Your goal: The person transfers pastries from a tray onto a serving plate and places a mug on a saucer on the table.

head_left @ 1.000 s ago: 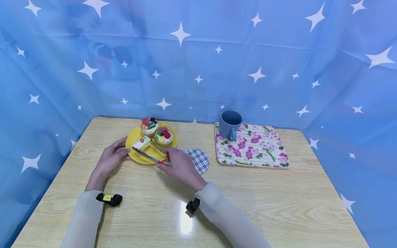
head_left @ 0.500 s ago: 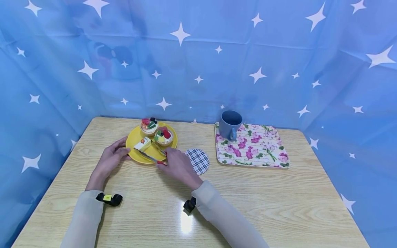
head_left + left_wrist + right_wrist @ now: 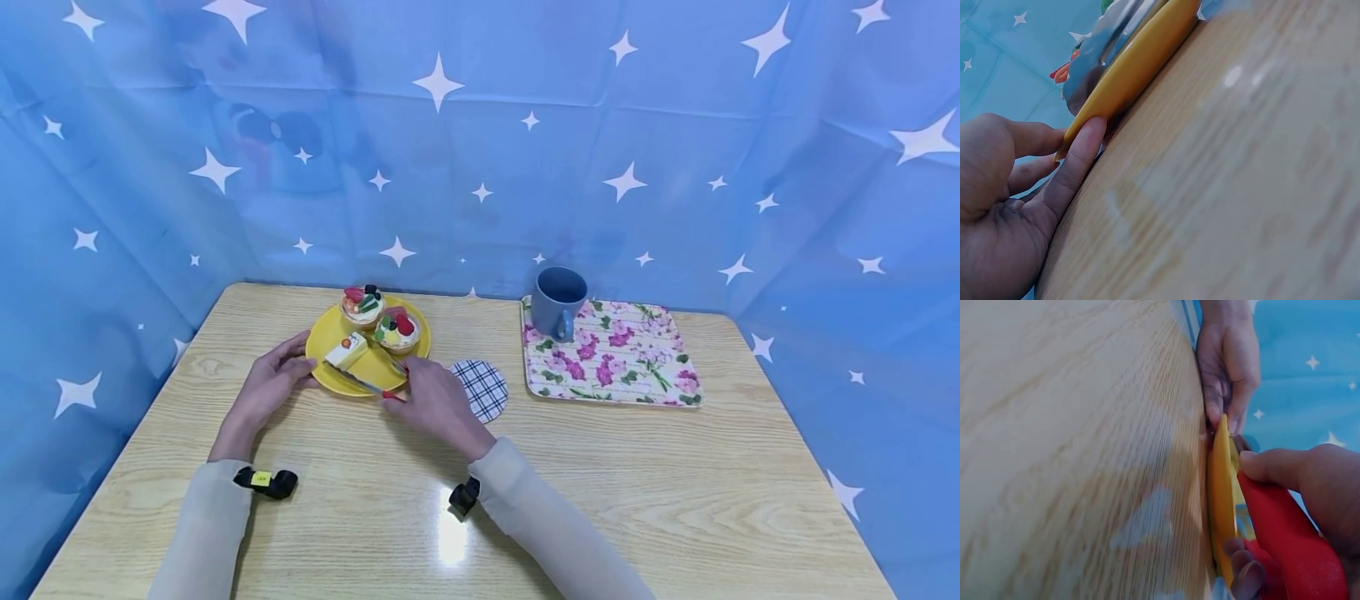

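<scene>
My left hand pinches the near left rim of a yellow plate, thumb and fingers on opposite faces of the edge. My right hand grips metal serving tongs by their red handles. Their two arms stand apart, one on each side of a small white cake slice with an orange topping. Behind the slice sit two fruit tarts, one at the back and one to the right. In the left wrist view, a scalloped tong head shows over the plate's rim.
A round checked coaster lies just right of the plate, close to my right hand. Further right, a blue mug stands on a floral tray. A blue star-patterned curtain hangs behind the wooden table.
The tongs and cake slice have shifted very slightly, the near tong tip now a little lower. My right hand moved slightly left, then back. The left hand has stayed on the rim.
</scene>
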Available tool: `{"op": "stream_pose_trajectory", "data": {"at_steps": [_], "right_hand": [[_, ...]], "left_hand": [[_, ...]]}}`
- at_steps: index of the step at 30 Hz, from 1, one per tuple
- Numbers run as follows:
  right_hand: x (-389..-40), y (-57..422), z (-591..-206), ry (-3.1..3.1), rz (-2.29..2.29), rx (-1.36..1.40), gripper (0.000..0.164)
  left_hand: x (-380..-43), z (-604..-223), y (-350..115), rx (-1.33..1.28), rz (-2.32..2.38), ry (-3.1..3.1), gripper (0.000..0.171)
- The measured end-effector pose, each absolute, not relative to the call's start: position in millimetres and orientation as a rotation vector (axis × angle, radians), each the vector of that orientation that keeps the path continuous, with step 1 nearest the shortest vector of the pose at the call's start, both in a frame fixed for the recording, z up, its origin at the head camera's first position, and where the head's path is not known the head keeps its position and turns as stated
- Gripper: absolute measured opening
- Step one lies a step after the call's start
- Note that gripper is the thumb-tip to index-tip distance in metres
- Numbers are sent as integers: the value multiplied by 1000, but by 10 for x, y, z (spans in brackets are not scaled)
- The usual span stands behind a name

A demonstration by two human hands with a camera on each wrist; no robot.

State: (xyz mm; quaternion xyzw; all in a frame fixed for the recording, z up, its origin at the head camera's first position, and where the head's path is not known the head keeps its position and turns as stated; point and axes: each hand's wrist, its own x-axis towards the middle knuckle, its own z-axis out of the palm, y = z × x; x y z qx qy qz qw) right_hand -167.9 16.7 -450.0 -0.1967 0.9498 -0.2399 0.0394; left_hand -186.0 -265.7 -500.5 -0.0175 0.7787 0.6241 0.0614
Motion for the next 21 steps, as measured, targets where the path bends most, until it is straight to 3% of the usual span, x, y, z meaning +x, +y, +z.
{"op": "stream_pose_trajectory", "data": {"at_steps": [21], "right_hand": [[-1576,281,-4398,2929,-748,-676,46]], "left_hand": [[-1848,-4983,-2651,-47,1868,2364,64]]}}
